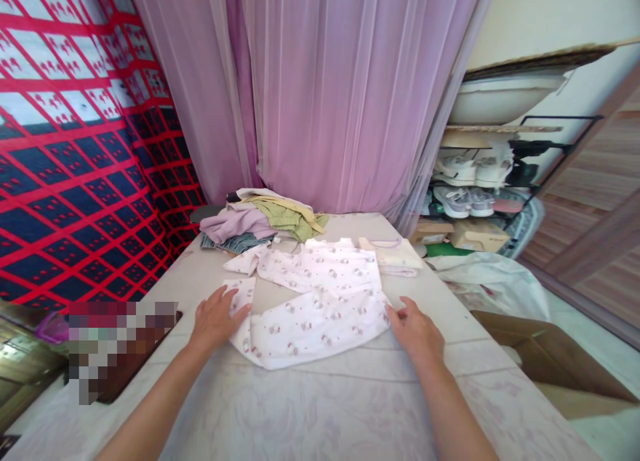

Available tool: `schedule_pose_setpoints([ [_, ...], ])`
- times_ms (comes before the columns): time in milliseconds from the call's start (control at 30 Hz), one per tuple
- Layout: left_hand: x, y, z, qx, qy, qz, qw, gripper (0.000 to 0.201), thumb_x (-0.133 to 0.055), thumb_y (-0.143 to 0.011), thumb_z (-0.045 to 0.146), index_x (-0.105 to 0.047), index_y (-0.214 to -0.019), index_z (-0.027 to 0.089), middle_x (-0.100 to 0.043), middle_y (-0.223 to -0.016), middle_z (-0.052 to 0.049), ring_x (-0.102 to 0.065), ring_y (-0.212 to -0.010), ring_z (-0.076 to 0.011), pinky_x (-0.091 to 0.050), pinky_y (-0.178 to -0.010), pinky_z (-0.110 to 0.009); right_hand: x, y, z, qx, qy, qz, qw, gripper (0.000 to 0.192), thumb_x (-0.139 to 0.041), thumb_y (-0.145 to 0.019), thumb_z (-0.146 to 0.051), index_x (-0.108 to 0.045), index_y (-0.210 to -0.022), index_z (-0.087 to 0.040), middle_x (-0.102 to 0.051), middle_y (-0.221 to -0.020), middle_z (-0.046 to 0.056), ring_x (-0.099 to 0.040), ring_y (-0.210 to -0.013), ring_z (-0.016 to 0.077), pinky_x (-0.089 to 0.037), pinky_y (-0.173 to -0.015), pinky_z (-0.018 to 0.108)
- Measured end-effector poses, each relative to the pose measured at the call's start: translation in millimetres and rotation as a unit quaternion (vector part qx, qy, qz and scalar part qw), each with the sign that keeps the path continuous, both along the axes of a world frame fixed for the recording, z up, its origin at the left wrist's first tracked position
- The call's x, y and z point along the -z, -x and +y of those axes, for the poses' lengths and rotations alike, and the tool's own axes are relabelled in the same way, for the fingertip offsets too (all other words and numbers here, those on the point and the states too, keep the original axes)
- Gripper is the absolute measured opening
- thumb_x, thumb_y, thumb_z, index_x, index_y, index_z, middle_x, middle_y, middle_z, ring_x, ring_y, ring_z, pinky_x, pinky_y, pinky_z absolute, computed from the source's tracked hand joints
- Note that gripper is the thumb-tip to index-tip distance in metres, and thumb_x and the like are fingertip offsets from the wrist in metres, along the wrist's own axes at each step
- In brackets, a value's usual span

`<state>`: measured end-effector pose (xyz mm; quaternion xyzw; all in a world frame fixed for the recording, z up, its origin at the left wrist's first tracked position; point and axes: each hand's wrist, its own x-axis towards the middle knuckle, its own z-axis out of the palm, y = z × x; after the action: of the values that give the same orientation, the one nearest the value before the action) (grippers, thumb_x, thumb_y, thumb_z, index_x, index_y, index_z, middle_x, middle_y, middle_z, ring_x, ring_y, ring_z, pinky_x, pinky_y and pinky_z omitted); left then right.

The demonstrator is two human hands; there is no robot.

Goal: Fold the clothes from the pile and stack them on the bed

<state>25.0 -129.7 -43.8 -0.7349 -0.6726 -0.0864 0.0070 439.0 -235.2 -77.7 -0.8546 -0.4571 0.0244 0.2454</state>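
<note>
A white garment with small printed figures (313, 328) lies spread on the covered surface, with two long leg-like parts pointing left. My left hand (215, 318) rests on the near part's left end, thumb and fingers apart on the cloth. At the garment's right edge is my right hand (415, 328), its fingers loosely bent and apart, the tips touching the cloth or just beside it. Behind the garment's right side lies a folded pale yellow and pink cloth (395, 258). A heap of clothes (240, 221) in lilac, green and denim blue sits at the back left.
A purple curtain (330, 101) hangs behind the surface. On the right stand a rack with shoes (455, 171) and an open cardboard box (550, 354). A red and black patterned cloth (75, 181) hangs at left, above a blurred-out dark-edged item (135, 364).
</note>
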Motion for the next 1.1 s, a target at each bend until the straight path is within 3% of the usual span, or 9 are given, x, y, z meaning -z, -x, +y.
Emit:
schedule_pose_setpoints([
  [100, 4.5, 3, -27, -0.015, 0.005, -0.005, 1.000, 0.052, -0.047, -0.081, 0.053, -0.056, -0.120, 0.019, -0.056, -0.128, -0.014, -0.053, -0.117, -0.0288, -0.040, -0.096, -0.043, -4.5, 10, 2, -0.022, 0.026, 0.019, 0.999, 0.046, -0.050, -0.079, -0.051, -0.057, -0.117, -0.026, -0.071, -0.077, 0.002, -0.064, -0.068, 0.0213, -0.041, -0.058, 0.030],
  [200, -5.6, -6, -41, 0.008, -0.016, -0.006, 1.000, 0.030, -0.046, -0.083, 0.039, -0.063, -0.097, 0.018, -0.066, -0.105, -0.011, -0.060, -0.101, -0.0275, -0.043, -0.087, -0.040, -13.8, 16, 2, -0.028, 0.025, 0.013, 0.999, 0.039, -0.049, -0.079, -0.040, -0.058, -0.115, -0.028, -0.071, -0.078, 0.001, -0.064, -0.066, 0.0195, -0.038, -0.055, 0.028],
  [400, -20.0, -2, -57, -0.003, -0.046, -0.070, 0.997, 0.024, -0.037, -0.087, 0.030, -0.059, -0.082, 0.021, -0.068, -0.080, -0.005, -0.062, -0.078, -0.0205, -0.045, -0.070, -0.031, -22.0, -12, -18, 0.041, -0.003, -0.006, 0.999, 0.041, -0.048, -0.078, -0.038, -0.059, -0.116, -0.026, -0.070, -0.079, 0.003, -0.063, -0.067, 0.0218, -0.039, -0.055, 0.030],
  [533, -8.1, 4, -70, 0.083, -0.064, -0.042, 0.994, 0.028, -0.046, -0.085, 0.034, -0.063, -0.105, 0.023, -0.066, -0.110, -0.009, -0.059, -0.103, -0.0247, -0.044, -0.088, -0.040, -12.3, -20, -24, 0.020, 0.010, -0.025, 0.999, 0.037, -0.046, -0.080, -0.034, -0.063, -0.111, -0.023, -0.070, -0.086, 0.006, -0.063, -0.072, 0.0223, -0.043, -0.059, 0.031],
  [600, -2.0, 4, -75, 0.156, -0.075, -0.024, 0.985, 0.039, -0.052, -0.079, 0.026, -0.061, -0.117, 0.029, -0.052, -0.134, -0.009, -0.045, -0.125, -0.0284, -0.035, -0.101, -0.048, -10.3, -11, -26, -0.001, -0.035, -0.070, 0.997, 0.035, -0.042, -0.083, -0.033, -0.065, -0.106, -0.021, -0.068, -0.095, 0.009, -0.062, -0.084, 0.0231, -0.046, -0.069, 0.033],
  [733, 0.2, 2, -76, 0.256, -0.039, 0.013, 0.966, 0.045, -0.052, -0.070, 0.011, -0.066, -0.107, 0.033, -0.038, -0.148, -0.003, -0.024, -0.139, -0.0297, -0.014, -0.111, -0.057, -15.9, 31, -31, -0.188, -0.131, -0.084, 0.970, 0.027, -0.045, -0.083, -0.031, -0.069, -0.094, -0.024, -0.065, -0.100, 0.007, -0.058, -0.098, 0.0221, -0.043, -0.089, 0.033],
  [833, -7.5, 4, -73, 0.261, -0.025, 0.014, 0.965, 0.028, -0.052, -0.074, 0.014, -0.069, -0.092, 0.028, -0.043, -0.144, -0.003, -0.023, -0.140, -0.0297, -0.009, -0.111, -0.060, -19.2, 68, -34, -0.386, -0.078, -0.023, 0.919, 0.024, -0.056, -0.078, -0.030, -0.069, -0.098, -0.027, -0.065, -0.108, 0.004, -0.055, -0.104, 0.0212, -0.040, -0.093, 0.034],
  [1000, -29.2, 9, -73, 0.295, -0.002, -0.051, 0.954, 0.019, -0.048, -0.079, 0.022, -0.063, -0.091, 0.025, -0.065, -0.117, -0.002, -0.043, -0.129, -0.0235, -0.011, -0.113, -0.053, -20.4, 95, -32, -0.432, -0.053, 0.000, 0.900, 0.018, -0.052, -0.083, -0.024, -0.070, -0.086, -0.025, -0.067, -0.098, 0.003, -0.057, -0.097, 0.0192, -0.038, -0.086, 0.033],
  [1100, -38.6, 6, -79, 0.310, 0.025, -0.055, 0.949, 0.016, -0.044, -0.080, 0.023, -0.059, -0.083, 0.023, -0.069, -0.089, 0.000, -0.061, -0.100, -0.0181, -0.016, -0.113, -0.047, -26.3, 92, -33, -0.428, -0.037, 0.015, 0.903, 0.022, -0.046, -0.084, -0.022, -0.068, -0.079, -0.022, -0.068, -0.079, 0.001, -0.060, -0.081, 0.0163, -0.039, -0.077, 0.028],
])
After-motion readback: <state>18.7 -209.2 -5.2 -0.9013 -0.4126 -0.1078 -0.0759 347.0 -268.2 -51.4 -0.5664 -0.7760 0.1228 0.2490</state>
